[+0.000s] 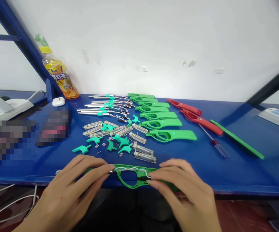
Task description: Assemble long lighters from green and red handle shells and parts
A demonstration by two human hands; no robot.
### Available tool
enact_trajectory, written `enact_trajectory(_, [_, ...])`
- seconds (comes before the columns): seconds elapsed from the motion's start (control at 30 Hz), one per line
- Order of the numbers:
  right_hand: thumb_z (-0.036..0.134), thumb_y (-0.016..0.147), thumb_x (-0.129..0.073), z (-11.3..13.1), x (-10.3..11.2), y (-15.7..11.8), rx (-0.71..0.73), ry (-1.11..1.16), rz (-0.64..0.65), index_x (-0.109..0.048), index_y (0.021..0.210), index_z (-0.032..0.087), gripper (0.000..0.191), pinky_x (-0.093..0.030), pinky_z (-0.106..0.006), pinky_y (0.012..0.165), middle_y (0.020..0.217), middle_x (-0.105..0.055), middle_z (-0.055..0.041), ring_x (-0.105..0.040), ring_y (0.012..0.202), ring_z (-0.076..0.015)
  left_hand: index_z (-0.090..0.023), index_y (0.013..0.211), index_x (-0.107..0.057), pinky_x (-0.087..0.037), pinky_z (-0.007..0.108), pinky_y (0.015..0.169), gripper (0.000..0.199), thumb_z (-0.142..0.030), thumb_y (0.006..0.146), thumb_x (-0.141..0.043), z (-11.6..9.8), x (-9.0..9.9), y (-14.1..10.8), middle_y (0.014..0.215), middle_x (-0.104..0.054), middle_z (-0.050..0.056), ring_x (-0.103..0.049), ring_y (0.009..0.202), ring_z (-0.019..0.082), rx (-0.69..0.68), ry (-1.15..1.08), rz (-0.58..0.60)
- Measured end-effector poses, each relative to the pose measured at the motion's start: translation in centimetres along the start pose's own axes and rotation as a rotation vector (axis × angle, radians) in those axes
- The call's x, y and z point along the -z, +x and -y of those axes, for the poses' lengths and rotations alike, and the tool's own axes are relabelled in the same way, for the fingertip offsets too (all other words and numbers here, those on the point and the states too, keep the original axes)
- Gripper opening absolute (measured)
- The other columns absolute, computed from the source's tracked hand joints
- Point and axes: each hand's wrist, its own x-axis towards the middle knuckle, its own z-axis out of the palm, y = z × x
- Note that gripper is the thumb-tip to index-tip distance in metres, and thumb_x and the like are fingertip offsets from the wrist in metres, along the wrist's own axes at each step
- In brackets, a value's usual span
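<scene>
A green half-shell of a long-reach lighter [127, 184] lies open side up between my hands at the table's near edge. My left hand [74, 185] is closed on its left end, where a bit of metal shows at the fingertips. Along the shell runs a white wire [132, 168] to a black igniter piece [143, 178]. My right hand [184, 187] pinches the shell's right part, its fingertips against the igniter's end. Just beyond are clear fuel tanks [145, 157] and teal triggers [125, 149]. Both palms hide the shell's ends.
Several metal lighter rods with wires [93, 112] lie at the back. Green half-shells [178, 135] and red half-shells [202, 124] are right of them, near a screwdriver [218, 146] and a green strip-like piece [238, 139]. A drink bottle [62, 79] leans back left.
</scene>
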Motion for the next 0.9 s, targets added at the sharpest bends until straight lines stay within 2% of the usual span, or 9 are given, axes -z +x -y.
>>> enact_trajectory(0.23, [0.021,0.102,-0.078,-0.15,0.28,0.25,0.074,-0.08,0.069,-0.076,0.1,0.026,0.006,-0.06,-0.034,0.087,0.097,-0.078,0.0007,-0.07,0.098,-0.0213,-0.028,0.126,-0.069,-0.051,0.028,0.095,0.019,-0.022,0.113,-0.055,0.32,-0.39,0.49,0.112,-0.073,0.0,-0.066,0.101,0.017,-0.019,-0.01,0.005])
enact_trajectory(0.37, [0.022,0.103,-0.076,-0.35,0.26,-0.01,0.078,-0.093,0.098,-0.075,0.101,0.027,0.005,-0.058,-0.034,0.089,0.095,-0.078,0.0014,-0.069,0.099,-0.0213,-0.027,0.129,-0.069,-0.052,0.029,0.092,0.023,-0.017,0.112,-0.056,0.77,-0.77,0.29,0.113,-0.074,0.001,-0.066,0.101,0.018,-0.031,-0.014,0.027])
enact_trajectory(0.6, [0.022,0.103,-0.076,-0.3,0.29,0.1,0.075,-0.103,0.093,-0.077,0.102,0.027,0.005,-0.057,-0.035,0.087,0.094,-0.078,0.0018,-0.071,0.096,-0.0212,-0.024,0.13,-0.068,-0.05,0.028,0.095,0.028,-0.01,0.109,-0.058,0.42,-0.82,0.43,0.115,-0.071,0.002,-0.064,0.106,0.017,-0.021,-0.057,0.027])
enact_trajectory(0.7, [0.023,0.104,-0.074,-0.26,0.32,0.28,0.071,-0.103,0.09,-0.077,0.101,0.027,0.006,-0.056,-0.034,0.086,0.094,-0.079,0.0017,-0.072,0.093,-0.0206,-0.024,0.137,-0.066,-0.05,0.026,0.097,0.035,-0.008,0.109,-0.055,0.25,-0.7,0.41,0.118,-0.07,0.003,-0.063,0.109,0.016,-0.003,-0.062,0.043])
enact_trajectory(0.9, [0.02,0.105,-0.073,-0.68,0.39,0.14,0.066,-0.071,0.099,-0.075,0.103,0.028,0.008,-0.051,-0.036,0.097,0.099,-0.08,0.0047,-0.072,0.097,-0.0189,-0.025,0.141,-0.065,-0.048,0.025,0.101,0.042,-0.003,0.107,-0.052,0.55,-0.76,-0.02,0.126,-0.066,0.003,-0.06,0.116,0.016,-0.032,-0.067,0.07])
